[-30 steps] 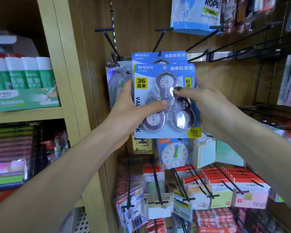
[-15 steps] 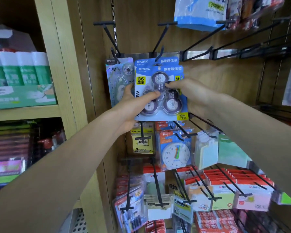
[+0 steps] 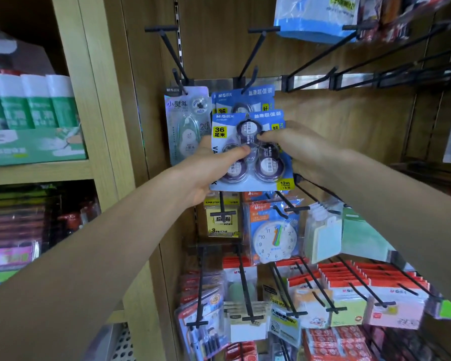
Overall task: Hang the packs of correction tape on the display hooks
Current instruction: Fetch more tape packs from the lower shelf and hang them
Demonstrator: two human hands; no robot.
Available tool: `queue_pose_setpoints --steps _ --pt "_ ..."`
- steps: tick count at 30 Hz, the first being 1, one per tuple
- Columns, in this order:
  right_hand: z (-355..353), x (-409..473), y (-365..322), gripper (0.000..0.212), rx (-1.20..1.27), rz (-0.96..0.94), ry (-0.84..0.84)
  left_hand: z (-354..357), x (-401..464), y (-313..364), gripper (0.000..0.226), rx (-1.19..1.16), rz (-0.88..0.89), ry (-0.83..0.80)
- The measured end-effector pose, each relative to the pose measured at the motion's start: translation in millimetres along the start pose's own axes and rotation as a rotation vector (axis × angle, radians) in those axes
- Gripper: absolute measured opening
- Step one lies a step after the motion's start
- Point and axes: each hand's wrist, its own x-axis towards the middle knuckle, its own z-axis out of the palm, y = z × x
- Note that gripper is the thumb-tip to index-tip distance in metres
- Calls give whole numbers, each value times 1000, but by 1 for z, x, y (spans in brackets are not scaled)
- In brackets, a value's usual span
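Note:
A blue correction tape pack (image 3: 268,178) with three round tapes is held in both hands in front of the wooden display wall. My left hand (image 3: 206,170) grips its left edge, thumb across the front. My right hand (image 3: 297,149) pinches its upper right side. Behind it, a second identical blue pack (image 3: 245,99) hangs on a black display hook (image 3: 250,74). The held pack's top sits lower than that hook. A pale single-tape pack (image 3: 185,121) hangs on the hook to the left.
Black hooks (image 3: 167,45) jut out of the panel above, some bare. Below hang sticky notes (image 3: 221,220), a toy clock pack (image 3: 274,235) and red-topped note packs (image 3: 362,290). A wooden shelf post (image 3: 97,100) and green boxed goods (image 3: 31,118) stand left.
The pack went toward the wall and up to the hook over the first half second, then came down a little, so the hanging pack behind now shows above it.

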Motion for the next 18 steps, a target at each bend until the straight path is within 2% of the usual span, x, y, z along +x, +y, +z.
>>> queue_pose_setpoints --steps 2,5,9,13,18 --pt "-2 -14 3 19 -8 -25 31 -3 -11 -1 47 -3 77 15" --pt "-6 -32 13 34 77 -70 39 -6 -28 -6 56 20 220 23" --pt "-6 -48 11 39 176 -164 13 -8 -44 -5 54 0 346 28" --pt "-5 -57 -3 41 172 -283 78 -8 -50 6 62 -19 426 57" --pt "-6 -49 -13 36 136 -291 101 -6 -49 20 43 -28 446 72"
